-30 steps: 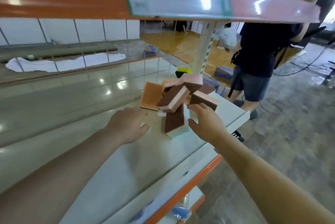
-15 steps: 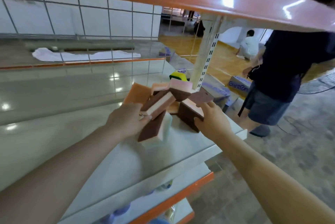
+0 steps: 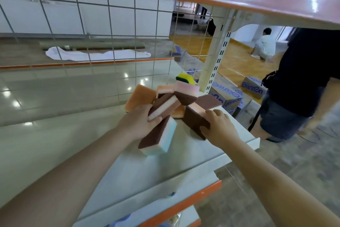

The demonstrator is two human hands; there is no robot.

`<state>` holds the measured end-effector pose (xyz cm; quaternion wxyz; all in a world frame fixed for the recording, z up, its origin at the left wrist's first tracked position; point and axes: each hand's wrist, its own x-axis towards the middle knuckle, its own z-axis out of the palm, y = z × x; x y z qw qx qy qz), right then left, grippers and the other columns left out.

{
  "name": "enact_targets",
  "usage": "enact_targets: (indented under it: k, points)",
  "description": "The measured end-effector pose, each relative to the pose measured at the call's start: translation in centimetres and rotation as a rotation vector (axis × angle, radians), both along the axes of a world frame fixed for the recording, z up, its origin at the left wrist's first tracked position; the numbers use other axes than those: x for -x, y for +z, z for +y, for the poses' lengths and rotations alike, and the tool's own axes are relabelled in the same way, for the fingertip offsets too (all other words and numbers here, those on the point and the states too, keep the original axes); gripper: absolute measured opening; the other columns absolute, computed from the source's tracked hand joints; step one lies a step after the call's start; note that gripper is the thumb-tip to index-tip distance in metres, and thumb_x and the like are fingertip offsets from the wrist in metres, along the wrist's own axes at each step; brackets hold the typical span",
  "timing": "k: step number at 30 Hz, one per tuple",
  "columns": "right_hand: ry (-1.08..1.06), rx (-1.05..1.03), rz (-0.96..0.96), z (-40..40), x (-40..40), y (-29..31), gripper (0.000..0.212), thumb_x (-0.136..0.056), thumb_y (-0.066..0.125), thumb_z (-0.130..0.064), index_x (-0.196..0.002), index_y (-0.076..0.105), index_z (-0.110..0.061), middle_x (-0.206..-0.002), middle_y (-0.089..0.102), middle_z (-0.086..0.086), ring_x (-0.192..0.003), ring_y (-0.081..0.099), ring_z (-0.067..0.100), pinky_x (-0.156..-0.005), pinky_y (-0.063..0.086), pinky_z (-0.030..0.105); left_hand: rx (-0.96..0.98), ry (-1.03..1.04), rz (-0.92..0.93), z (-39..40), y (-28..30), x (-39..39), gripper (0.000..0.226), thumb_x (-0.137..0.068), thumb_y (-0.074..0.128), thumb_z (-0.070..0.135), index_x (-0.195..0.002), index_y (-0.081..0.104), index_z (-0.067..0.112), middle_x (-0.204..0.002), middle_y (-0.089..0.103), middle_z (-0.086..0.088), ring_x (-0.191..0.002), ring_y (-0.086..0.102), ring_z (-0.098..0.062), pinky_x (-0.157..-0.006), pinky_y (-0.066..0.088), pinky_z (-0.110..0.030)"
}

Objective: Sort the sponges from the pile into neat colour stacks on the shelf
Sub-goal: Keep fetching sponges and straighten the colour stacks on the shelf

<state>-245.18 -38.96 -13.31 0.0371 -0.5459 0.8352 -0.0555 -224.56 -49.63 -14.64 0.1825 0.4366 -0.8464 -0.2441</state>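
Head view: the left hand (image 3: 139, 123) curls around a pink-and-brown sponge (image 3: 164, 106) in the pile. The right hand (image 3: 219, 128) grips a brown-and-peach sponge (image 3: 195, 118) at its 10 o'clock. A blue-and-brown sponge (image 3: 158, 137) lies between them on the shelf (image 3: 184, 164).

Single head-worn wide-angle view, looking forward and down, close over the shelf (image 3: 110, 162), sponge pile (image 3: 171, 101) centred

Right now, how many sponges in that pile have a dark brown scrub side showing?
5: one gripped by the left hand, a blue-edged one below it, one under the right hand, a pink-topped one, and one lying behind. Others may be hidden.
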Motion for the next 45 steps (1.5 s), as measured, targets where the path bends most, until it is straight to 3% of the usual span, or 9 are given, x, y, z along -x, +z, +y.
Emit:
enact_targets:
  k: [8,13,17,21,24,29,34,45]
  points:
    - [-0.048,0.009,-0.092,-0.2,0.4,-0.2,0.041,-0.092,0.052,-0.033,-0.13,0.043,-0.017,-0.119,0.054,0.007,-0.106,0.052,0.023,-0.086,0.046,0.032,-0.061,0.085,0.02,-0.3,0.0,0.9,0.039,-0.09,0.055,0.043,-0.116,0.044,0.016,-0.106,0.053,0.001,-0.087,0.052,-0.015,-0.067,0.038,-0.028]
    - [-0.079,0.01,-0.105,0.0,0.6,-0.2,0.034,-0.093,0.053,-0.033,-0.12,0.048,-0.013,-0.108,0.054,0.006,-0.091,0.052,0.021,-0.072,0.04,0.028,-0.066,0.109,0.01,-0.3,-0.3,1.3,0.032,-0.089,0.056,0.043,-0.105,0.038,0.02,-0.098,0.05,0.004,-0.085,0.053,-0.015,-0.067,0.039,-0.029]
    - [-0.094,0.013,-0.106,0.4,0.7,-0.2,0.031,-0.092,0.055,-0.034,-0.115,0.051,-0.013,-0.096,0.048,0.001,-0.082,0.047,0.017,-0.069,0.037,0.026,-0.058,0.118,0.0,-0.5,-0.4,1.6,0.035,-0.088,0.056,0.044,-0.105,0.039,0.019,-0.1,0.052,0.002,-0.085,0.054,-0.016,-0.071,0.044,-0.032]
    - [-0.115,0.032,-0.123,1.0,1.0,-0.3,0.032,-0.091,0.056,-0.034,-0.116,0.053,-0.014,-0.096,0.048,0.0,-0.081,0.047,0.017,-0.068,0.037,0.026,-0.076,0.1,0.005,-0.6,-0.5,1.9,0.054,-0.086,0.058,0.047,-0.124,0.039,0.014,-0.115,0.054,-0.001,-0.098,0.056,-0.02,-0.084,0.049,-0.039]
    - [-0.119,0.048,-0.132,1.4,1.1,-0.4,0.033,-0.091,0.057,-0.034,-0.117,0.054,-0.014,-0.097,0.049,0.0,-0.082,0.047,0.016,-0.069,0.039,0.026,-0.083,0.087,0.017,-0.7,-0.5,2.1,0.062,-0.085,0.059,0.05,-0.132,0.038,0.014,-0.122,0.053,0.0,-0.103,0.056,-0.019,-0.086,0.05,-0.041]
    - [-0.124,0.08,-0.156,2.2,0.9,-0.2,0.036,-0.09,0.058,-0.033,-0.12,0.054,-0.014,-0.102,0.051,0.003,-0.084,0.047,0.017,-0.076,0.044,0.029,-0.056,0.12,0.019,-0.7,-0.9,1.6,0.059,-0.083,0.058,0.053,-0.127,0.046,0.016,-0.118,0.057,-0.002,-0.102,0.057,-0.022,-0.084,0.05,-0.042]
    - [-0.136,0.127,-0.167,3.3,0.5,0.6,0.035,-0.09,0.06,-0.031,-0.12,0.054,-0.013,-0.096,0.047,0.0,-0.082,0.048,0.017,-0.069,0.038,0.027,-0.025,0.144,0.027,0.1,-0.9,0.9,0.057,-0.084,0.056,0.053,-0.128,0.047,0.018,-0.114,0.06,-0.002,-0.096,0.059,-0.022,-0.082,0.051,-0.041]
    - [-0.078,0.238,-0.195,5.5,-2.3,1.2,0.035,-0.092,0.057,-0.03,-0.123,0.054,-0.015,-0.109,0.056,0.004,-0.085,0.047,0.014,-0.07,0.038,0.024,0.075,0.296,-0.09,3.3,0.2,-2.7,0.056,-0.085,0.053,0.053,-0.122,0.052,0.012,-0.113,0.059,-0.013,-0.098,0.058,-0.032,-0.081,0.05,-0.041]
